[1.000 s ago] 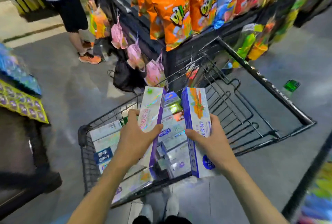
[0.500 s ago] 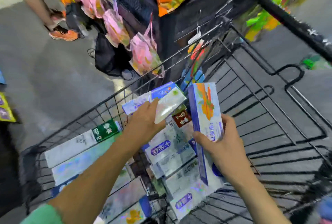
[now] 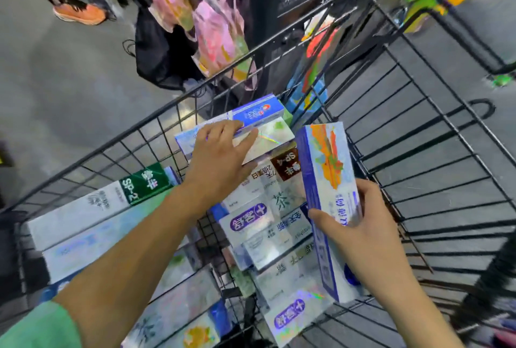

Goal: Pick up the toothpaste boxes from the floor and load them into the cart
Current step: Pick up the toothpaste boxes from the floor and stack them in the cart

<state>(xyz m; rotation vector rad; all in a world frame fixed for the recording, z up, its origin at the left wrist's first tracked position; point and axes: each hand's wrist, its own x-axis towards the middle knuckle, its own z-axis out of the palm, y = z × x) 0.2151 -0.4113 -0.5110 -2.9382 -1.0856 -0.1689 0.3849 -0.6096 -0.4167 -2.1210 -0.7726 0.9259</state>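
Toothpaste boxes (image 3: 273, 224) lie heaped in the black wire cart (image 3: 435, 208), crossing one another at odd angles. Nearest the camera, one silver-holographic carton carries a purple oval logo with a plus sign and Chinese characters; a second like it sits a little farther in. To the left, a long white box (image 3: 100, 205) lying against the cart's side wall ends in a green panel reading "SP-2", and near the heap's middle a brown panel reads "SP-4". The right hand (image 3: 365, 233) curls its thumb and fingers round a tall purple-edged box (image 3: 329, 180) with an orange picture and blurred Chinese lettering, held upright over the pile. Farther in, the left hand (image 3: 220, 157) rests on a shiny pale box (image 3: 268, 138), fingers bent over its far edge, on top of a blue-and-white carton (image 3: 251, 113). Beyond the cart hang pink bags (image 3: 220, 32); an orange shoe (image 3: 81, 12) stands on the grey floor.
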